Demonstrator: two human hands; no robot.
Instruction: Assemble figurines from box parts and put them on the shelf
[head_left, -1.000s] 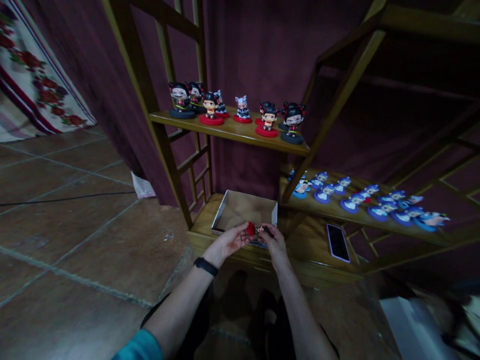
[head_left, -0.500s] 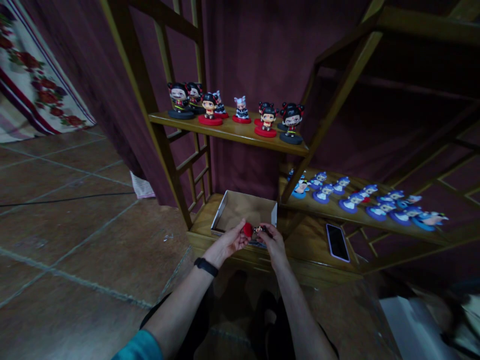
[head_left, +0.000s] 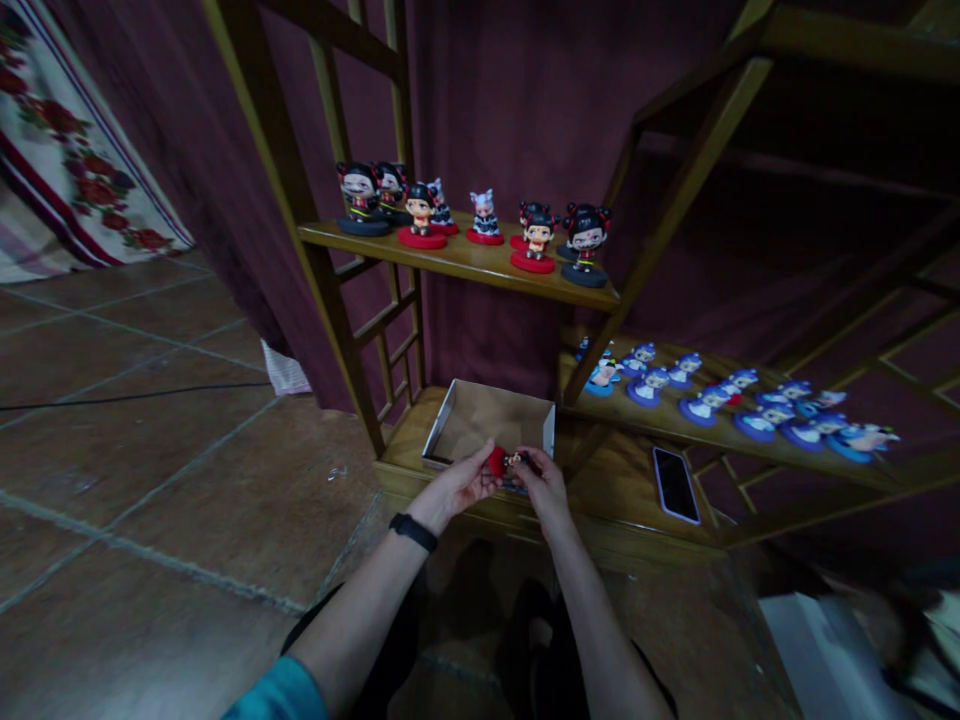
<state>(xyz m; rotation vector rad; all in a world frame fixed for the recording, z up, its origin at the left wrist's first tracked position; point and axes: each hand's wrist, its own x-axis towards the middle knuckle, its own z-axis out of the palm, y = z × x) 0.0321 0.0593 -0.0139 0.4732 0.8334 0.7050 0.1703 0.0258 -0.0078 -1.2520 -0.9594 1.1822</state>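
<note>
Between thumb and fingers, my left hand [head_left: 472,480] pinches a round red base [head_left: 497,461]. My right hand [head_left: 544,478] grips a small black-haired figurine [head_left: 514,460] by its head, with its lower end turned toward the base. The two pieces are very close together; whether they touch I cannot tell. Both hands are over the front edge of an open cardboard box [head_left: 491,410], whose brown inside shows behind them. Fingers hide part of the figurine.
Black-haired and white-haired figurines on red or dark bases stand on the upper shelf [head_left: 465,262]. Several blue-and-white figurines [head_left: 705,403] line the lower right shelf. A phone [head_left: 676,485] lies on the cabinet top. A black cable [head_left: 135,397] crosses the tiled floor at left.
The red base has tilted and now shows less of its flat face. The figurine has shifted slightly left, closer to the base.
</note>
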